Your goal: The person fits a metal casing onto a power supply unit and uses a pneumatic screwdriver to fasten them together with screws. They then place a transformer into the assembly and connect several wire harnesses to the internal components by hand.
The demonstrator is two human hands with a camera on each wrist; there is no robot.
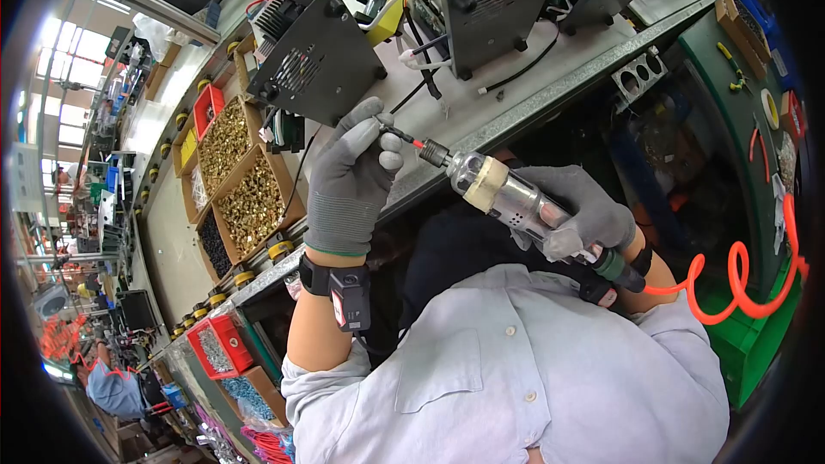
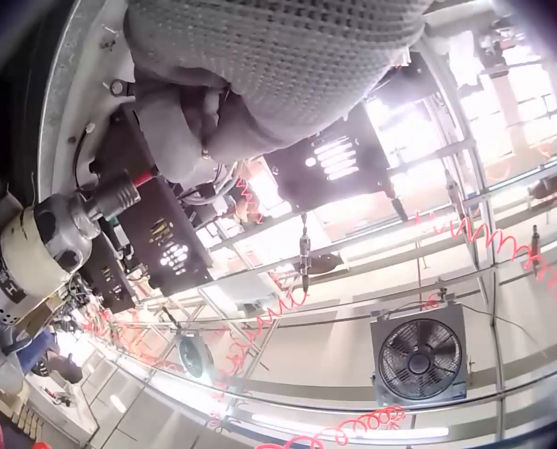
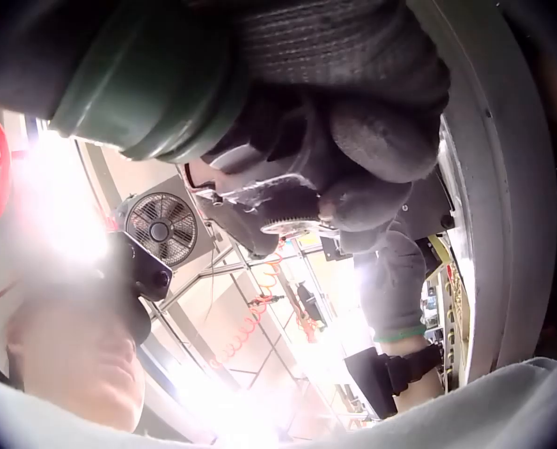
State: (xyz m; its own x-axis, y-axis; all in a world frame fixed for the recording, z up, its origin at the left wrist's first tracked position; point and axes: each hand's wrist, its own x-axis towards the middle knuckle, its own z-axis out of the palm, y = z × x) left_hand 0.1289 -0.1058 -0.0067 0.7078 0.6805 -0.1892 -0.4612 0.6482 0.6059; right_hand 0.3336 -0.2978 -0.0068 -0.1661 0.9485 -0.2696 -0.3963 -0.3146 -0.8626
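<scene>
In the head view my right hand, in a grey glove, grips an air screwdriver round its body. The tool has a band of beige tape, a dark chuck and a green collar by the hose. It points up and left toward my left hand, also gloved. The left fingers pinch the dark driver bit just ahead of its red sleeve. In the left wrist view a small ring-shaped metal end sticks out past the fingers. The right wrist view shows the right fingers curled round the tool.
Black perforated metal panels with wiring stand on the bench. Left of my left hand are boxes of brass-coloured parts and a red bin. A coiled orange-red hose runs from the tool to the right.
</scene>
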